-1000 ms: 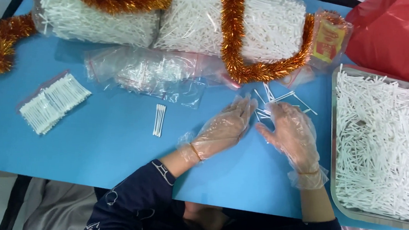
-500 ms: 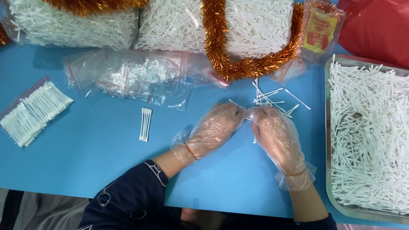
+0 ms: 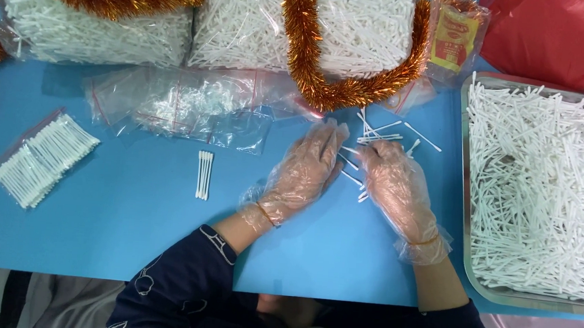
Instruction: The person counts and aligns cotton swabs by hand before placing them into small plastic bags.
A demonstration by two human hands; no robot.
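Note:
Both of my hands wear clear plastic gloves and rest palm down on the blue table [image 3: 129, 235]. My left hand [image 3: 305, 168] and my right hand [image 3: 393, 185] lie side by side over a loose scatter of white cotton swabs [image 3: 376, 132], fingers spread and touching some of them. Whether any swab is pinched under the fingers is hidden. A small aligned bunch of swabs [image 3: 203, 174] lies to the left of my left hand, apart from it.
A metal tray [image 3: 463, 217] heaped with white swabs sits at the right. Empty clear zip bags [image 3: 179, 105] lie behind my hands. A filled bag of swabs [image 3: 42, 159] is at the left. Large swab bags with orange tinsel [image 3: 307, 42] line the back; a red bag [image 3: 561, 35] is far right.
My two hands have come together over the scattered swabs and flattened onto them. The view has shifted slightly.

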